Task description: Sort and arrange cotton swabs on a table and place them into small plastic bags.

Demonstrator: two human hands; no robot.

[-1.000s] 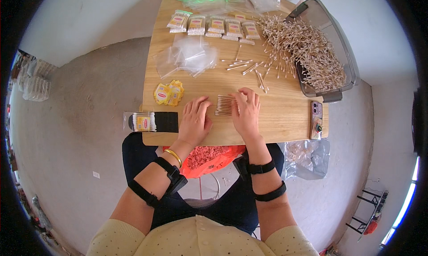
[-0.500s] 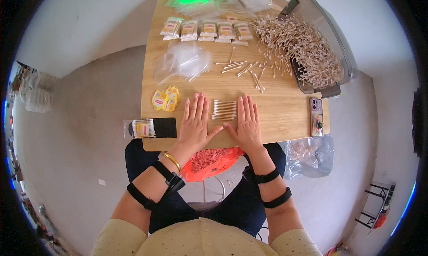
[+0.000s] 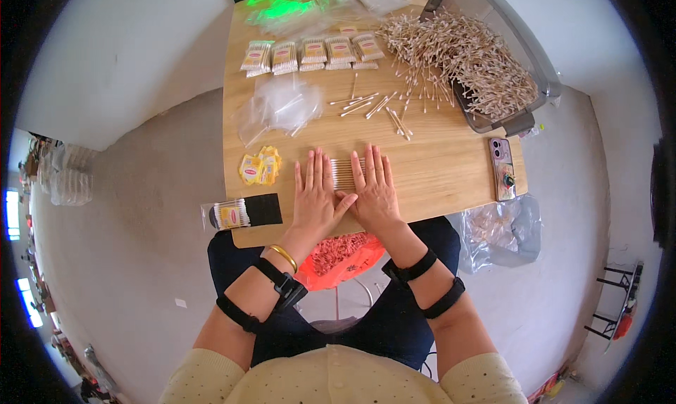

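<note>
A neat row of cotton swabs (image 3: pixel 342 175) lies side by side on the wooden table (image 3: pixel 436 172). My left hand (image 3: pixel 315 198) rests flat at the row's left ends, fingers straight, palm down. Stretched out too, my right hand (image 3: pixel 375 198) covers the right part of the row. The thumbs meet or overlap at its near edge. Left of my left hand are yellow printed cards (image 3: pixel 259 167) and a clear-bagged pack of swabs (image 3: pixel 229 214) beside a black pad (image 3: pixel 265 209). Loose swabs (image 3: pixel 380 108) are scattered beyond my hands.
A grey bin (image 3: pixel 543 62) lies tipped at the far right, spilling a swab heap (image 3: pixel 486 70). Filled swab packs (image 3: pixel 313 51) line the back; clear bags (image 3: pixel 282 105) lie nearer. A phone (image 3: pixel 503 168) is at the right edge. A red bag (image 3: pixel 345 260) sits below the front edge.
My right hand has moved left, over the right part of the swab row, and my hands are closer together. The whole view has shifted and turned slightly.
</note>
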